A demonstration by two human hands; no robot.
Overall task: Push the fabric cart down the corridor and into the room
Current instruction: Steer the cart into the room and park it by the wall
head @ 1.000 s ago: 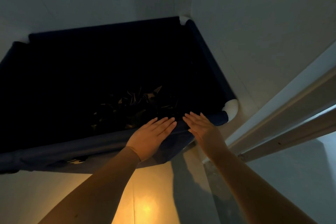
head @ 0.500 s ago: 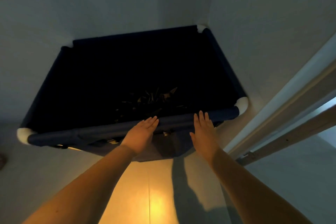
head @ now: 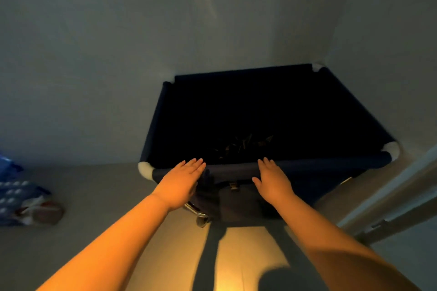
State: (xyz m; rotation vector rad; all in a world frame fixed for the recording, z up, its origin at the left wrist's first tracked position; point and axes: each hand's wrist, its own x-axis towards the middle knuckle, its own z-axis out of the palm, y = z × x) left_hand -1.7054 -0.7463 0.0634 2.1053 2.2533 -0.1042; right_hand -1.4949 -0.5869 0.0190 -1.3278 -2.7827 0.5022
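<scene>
The dark navy fabric cart (head: 307, 168) stands in a room corner, with white corner joints on its frame. Its far side sits against the back wall and its right side runs along the right wall. Dim, dark scraps (head: 246, 146) lie at the bottom of the cart. My left hand (head: 182, 181) lies flat, fingers together, on the left part of the near rail. My right hand (head: 272, 178) rests flat on the same rail to the right. Neither hand curls around the rail. A metal caster (head: 201, 217) shows under the cart's near side.
A door frame and threshold track (head: 390, 215) run diagonally at the right. A blue and white patterned bag (head: 21, 196) lies on the floor at the far left. Warm light falls on the floor tiles (head: 231, 274) between my arms.
The cart has moved farther away and to the right, deeper into the corner. My hands have spread apart along the near rail. The blue bag has come into view on the left.
</scene>
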